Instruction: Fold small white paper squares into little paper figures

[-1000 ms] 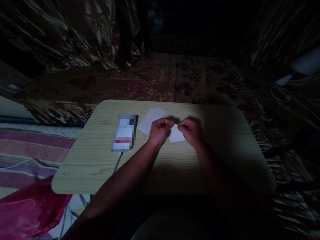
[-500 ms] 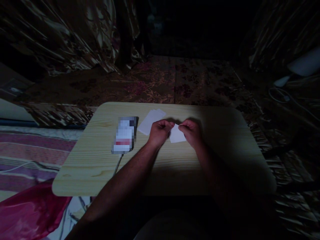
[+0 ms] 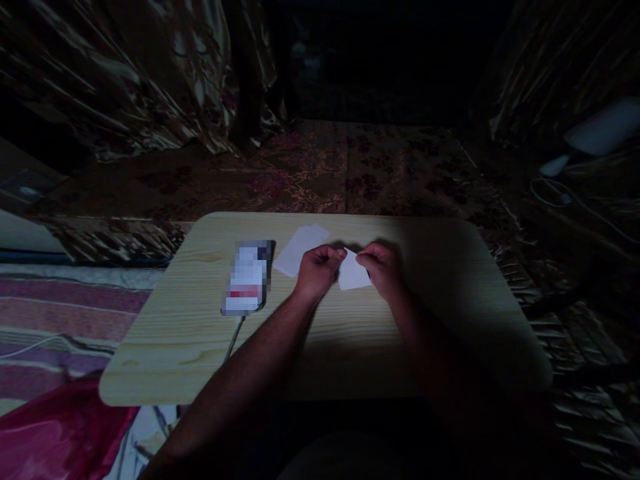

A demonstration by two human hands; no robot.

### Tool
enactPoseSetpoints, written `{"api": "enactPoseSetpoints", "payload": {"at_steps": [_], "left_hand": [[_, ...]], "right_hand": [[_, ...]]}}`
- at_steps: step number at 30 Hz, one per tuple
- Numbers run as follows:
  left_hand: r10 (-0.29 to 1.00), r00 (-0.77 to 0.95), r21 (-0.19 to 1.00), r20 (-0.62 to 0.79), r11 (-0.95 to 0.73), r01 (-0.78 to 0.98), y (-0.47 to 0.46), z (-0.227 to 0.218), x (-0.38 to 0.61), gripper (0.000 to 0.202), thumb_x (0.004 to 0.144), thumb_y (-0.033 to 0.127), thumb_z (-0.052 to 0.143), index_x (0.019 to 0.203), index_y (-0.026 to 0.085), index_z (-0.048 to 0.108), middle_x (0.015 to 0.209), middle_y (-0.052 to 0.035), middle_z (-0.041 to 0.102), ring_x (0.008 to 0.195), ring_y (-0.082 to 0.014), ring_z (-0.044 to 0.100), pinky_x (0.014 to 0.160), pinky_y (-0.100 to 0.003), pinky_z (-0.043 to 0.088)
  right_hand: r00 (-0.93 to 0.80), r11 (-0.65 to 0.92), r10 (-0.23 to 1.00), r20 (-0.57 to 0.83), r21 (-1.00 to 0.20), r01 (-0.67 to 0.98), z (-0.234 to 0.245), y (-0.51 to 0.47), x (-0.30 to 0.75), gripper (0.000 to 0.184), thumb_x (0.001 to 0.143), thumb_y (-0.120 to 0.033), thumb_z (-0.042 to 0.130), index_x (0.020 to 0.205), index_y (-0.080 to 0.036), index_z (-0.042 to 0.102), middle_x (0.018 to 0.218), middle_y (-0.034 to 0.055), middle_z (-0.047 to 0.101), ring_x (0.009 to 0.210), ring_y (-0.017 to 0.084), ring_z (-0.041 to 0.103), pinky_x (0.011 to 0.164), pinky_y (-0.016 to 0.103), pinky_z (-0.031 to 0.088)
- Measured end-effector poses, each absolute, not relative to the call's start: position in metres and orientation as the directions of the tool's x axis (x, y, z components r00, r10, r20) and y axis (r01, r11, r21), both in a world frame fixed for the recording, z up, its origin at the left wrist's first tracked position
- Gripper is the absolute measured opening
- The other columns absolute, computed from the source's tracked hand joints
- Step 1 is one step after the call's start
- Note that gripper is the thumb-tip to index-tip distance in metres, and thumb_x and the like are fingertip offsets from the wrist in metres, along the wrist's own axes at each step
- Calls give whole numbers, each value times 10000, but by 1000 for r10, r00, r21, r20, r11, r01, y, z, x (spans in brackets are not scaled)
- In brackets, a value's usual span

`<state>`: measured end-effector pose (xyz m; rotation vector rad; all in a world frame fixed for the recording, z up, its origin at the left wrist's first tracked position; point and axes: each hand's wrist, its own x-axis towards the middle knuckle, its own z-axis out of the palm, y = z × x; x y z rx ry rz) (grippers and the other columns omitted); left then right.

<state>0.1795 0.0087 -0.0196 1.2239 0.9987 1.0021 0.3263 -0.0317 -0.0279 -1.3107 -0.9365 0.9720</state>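
A small white paper piece point(image 3: 352, 276) lies between my two hands on a light wooden table point(image 3: 350, 347). My left hand point(image 3: 317, 270) has its fingers curled and pinches the paper's left edge. Pinching the right edge is my right hand point(image 3: 381, 268), with its fingers also closed. A small stack of white paper sheets point(image 3: 300, 249) rests just behind my left hand.
A phone point(image 3: 247, 277) with a cable at its near end lies on the table's left part. A red plastic bag point(image 3: 55, 433) sits at the lower left on a striped mat. Patterned dark fabric surrounds the table; white cables lie at the far right.
Both hands stay pinched on the paper piece. The view has tilted slightly, so the table sits a little lower in the frame.
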Motion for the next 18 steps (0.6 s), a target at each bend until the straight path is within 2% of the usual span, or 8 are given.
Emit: {"api": "enactPoseSetpoints", "payload": {"at_steps": [5,10,18], "left_hand": [[956,289,995,-52,75,-68,11,-22,178,376,726,471,736,600,152,583,515,25,530,449,-68,384,442,-223,275],[966,257,995,-12,37,-92,11,-27,179,344,695,440,766,603,150,604,575,3,594,513,-89,457,517,-234,356],[974,227,1000,2,-1,-7,10,-27,180,375,740,504,701,629,166,583,528,30,525,463,-81,399,468,-234,298]], "right_hand": [[352,-4,936,-24,-998,-56,-27,-32,328,140,656,-304,671,645,-185,598,525,-49,537,476,103,449,456,238,321],[369,-5,929,-36,-996,-84,-28,-32,330,155,658,-319,682,652,-188,598,518,-50,528,468,104,441,453,242,321],[365,-21,929,-57,-994,-104,-27,-30,329,145,642,-306,673,628,-194,583,545,-44,547,489,112,462,483,250,352]]}}
